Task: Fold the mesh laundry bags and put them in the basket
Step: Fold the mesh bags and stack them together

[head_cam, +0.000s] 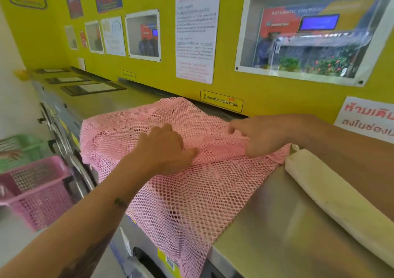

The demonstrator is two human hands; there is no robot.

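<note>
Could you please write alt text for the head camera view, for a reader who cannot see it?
Two bare hands, the left hand and the right hand, pinch a pink mesh laundry bag spread over a steel washing-machine top, its near edge hanging down the front. A cream rolled cloth lies to the right; a pink basket and a green basket sit lower left.

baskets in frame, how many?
2. Pink basket on the floor at left, beside the machines; green basket just behind it, cut off by the frame edge. More may sit out of view.
</note>
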